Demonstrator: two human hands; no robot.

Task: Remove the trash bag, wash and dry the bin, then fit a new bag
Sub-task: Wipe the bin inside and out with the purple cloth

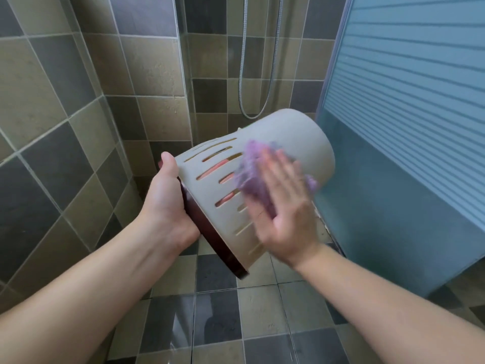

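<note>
A beige plastic bin with long slots in its side and a dark red rim is held in the air on its side, its bottom pointing up and away. My left hand grips the rim, with the thumb on the outside wall. My right hand lies flat on the bin's outer wall and presses a purple cloth against it. The hand and cloth are blurred. No trash bag is in view.
I stand in a tiled bathroom with grey and tan wall tiles. A metal shower hose hangs in the far corner. A frosted blue glass door stands close on the right. The tiled floor below looks wet.
</note>
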